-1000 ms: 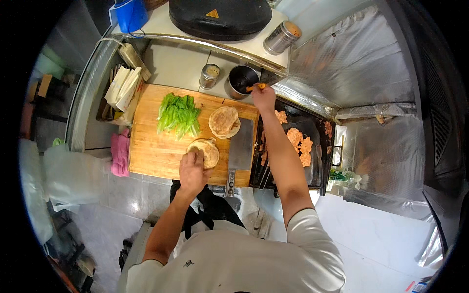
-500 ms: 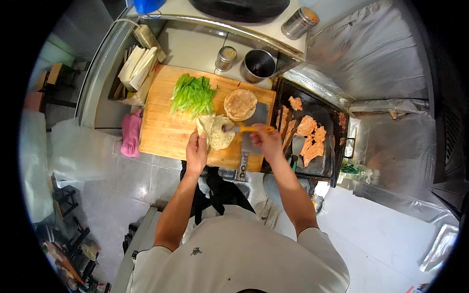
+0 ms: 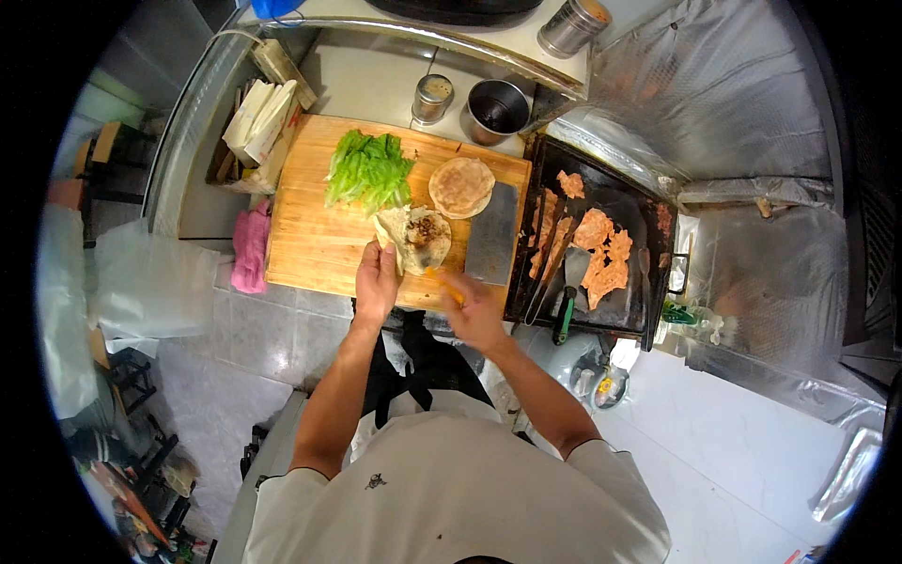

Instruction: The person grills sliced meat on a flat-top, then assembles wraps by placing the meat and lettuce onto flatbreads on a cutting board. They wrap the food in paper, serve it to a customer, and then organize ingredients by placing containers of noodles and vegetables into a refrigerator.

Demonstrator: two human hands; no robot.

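Diagonally, right fingers (image 3: 473, 303) grip an orange handle (image 3: 455, 293) aimed at flatbread (image 3: 413, 252) left fingers (image 3: 385, 267) pinch.

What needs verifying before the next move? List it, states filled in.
1. Left hand gripping the opened flatbread: ok.
2. Right hand holding the orange-handled tool: ok.
3. Dark sauce spread evenly over the flatbread: not ok, most sits in one patch.
4. Lettuce on the cutting board: ok.
5. Meat pieces on the griddle cooked through: cannot tell.
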